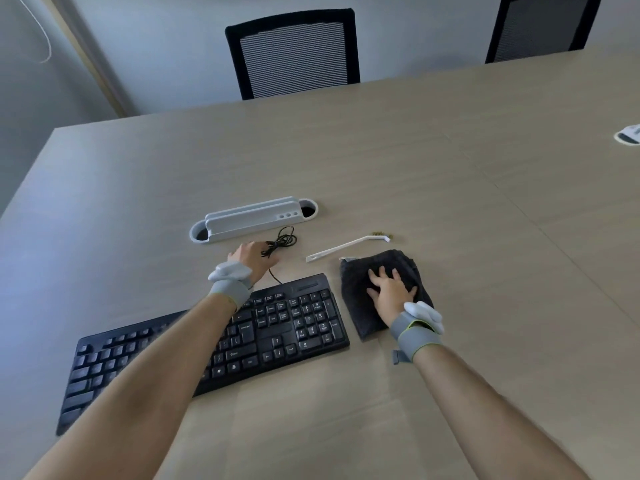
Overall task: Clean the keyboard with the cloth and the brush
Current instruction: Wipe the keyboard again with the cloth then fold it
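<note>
A black keyboard (284,327) lies at an angle on the table, my left forearm crossing over its middle. Beyond its far edge, my left hand (254,259) rests on the table at the keyboard's coiled black cable (282,240); whether it grips the cable I cannot tell. To the right of the keyboard lies a folded dark grey cloth (356,306). My right hand (391,289) lies flat on the cloth with fingers spread. A white brush (346,245) with brass-coloured bristles lies on the table just beyond the cloth, untouched.
A grey cable-port cover (252,220) is set into the beige table (450,202) behind the cable. Two black mesh chairs (294,53) stand at the far edge. A second white port (628,135) shows at the right edge.
</note>
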{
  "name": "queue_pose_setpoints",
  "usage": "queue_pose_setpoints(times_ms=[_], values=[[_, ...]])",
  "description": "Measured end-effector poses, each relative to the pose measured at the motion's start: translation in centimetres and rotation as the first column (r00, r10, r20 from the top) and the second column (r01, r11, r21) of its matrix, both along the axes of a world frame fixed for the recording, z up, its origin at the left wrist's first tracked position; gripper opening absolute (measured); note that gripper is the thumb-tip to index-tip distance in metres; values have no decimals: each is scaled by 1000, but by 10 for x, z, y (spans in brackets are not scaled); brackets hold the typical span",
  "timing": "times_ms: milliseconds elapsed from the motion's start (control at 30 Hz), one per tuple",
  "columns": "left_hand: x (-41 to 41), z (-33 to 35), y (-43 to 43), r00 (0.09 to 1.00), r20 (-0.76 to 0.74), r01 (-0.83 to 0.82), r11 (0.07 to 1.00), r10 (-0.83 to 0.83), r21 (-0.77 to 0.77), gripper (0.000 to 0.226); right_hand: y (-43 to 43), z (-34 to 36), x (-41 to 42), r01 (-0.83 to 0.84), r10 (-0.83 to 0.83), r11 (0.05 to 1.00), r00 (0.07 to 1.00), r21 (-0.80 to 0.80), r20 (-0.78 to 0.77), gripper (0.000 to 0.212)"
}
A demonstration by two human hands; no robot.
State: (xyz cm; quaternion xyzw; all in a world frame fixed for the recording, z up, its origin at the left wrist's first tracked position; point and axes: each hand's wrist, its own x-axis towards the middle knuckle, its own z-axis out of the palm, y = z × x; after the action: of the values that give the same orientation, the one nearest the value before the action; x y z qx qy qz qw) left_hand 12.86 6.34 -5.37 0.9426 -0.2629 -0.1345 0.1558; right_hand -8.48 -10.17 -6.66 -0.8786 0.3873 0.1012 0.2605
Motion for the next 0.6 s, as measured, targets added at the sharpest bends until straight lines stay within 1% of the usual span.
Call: queue_pose_setpoints(times_ms=[67,133,200,267,333,367,433,500,533,600], values=[[1,-5,8,999,-26,23,1000,-23,14,54,-1,1,0,16,-16,1000,1000,-4,-3,45],[1,-4,13,994,-66,88,996,-87,3,58,-1,1,1,20,-20,1000,1000,-11,-4,45],[0,-2,18,982,-84,171,985,-168,30,60,1,2,2,31,-32,999,999,-20,-4,45],[0,1,25,977,-87,201,979,-196,44,61,3,2,4,62,-62,997,998,-42,12,44],[0,2,36,978,-97,187,982,-184,22,60,8,3,5,104,-98,990,993,-92,70,41],[0,2,44,981,-100,168,986,-167,5,59,11,4,6,121,-105,985,986,-124,129,40],[0,4,64,994,-77,82,996,-83,-20,54,22,9,9,130,-84,980,956,-150,280,36],[4,3,100,994,-51,-100,995,101,10,47,41,16,13,79,-39,992,931,-97,362,30],[10,0,117,980,-33,-195,979,197,56,45,46,16,16,72,-48,996,930,-52,364,27],[13,-4,162,907,-11,-416,900,421,129,36,59,19,20,51,-45,999,957,-15,286,24]])
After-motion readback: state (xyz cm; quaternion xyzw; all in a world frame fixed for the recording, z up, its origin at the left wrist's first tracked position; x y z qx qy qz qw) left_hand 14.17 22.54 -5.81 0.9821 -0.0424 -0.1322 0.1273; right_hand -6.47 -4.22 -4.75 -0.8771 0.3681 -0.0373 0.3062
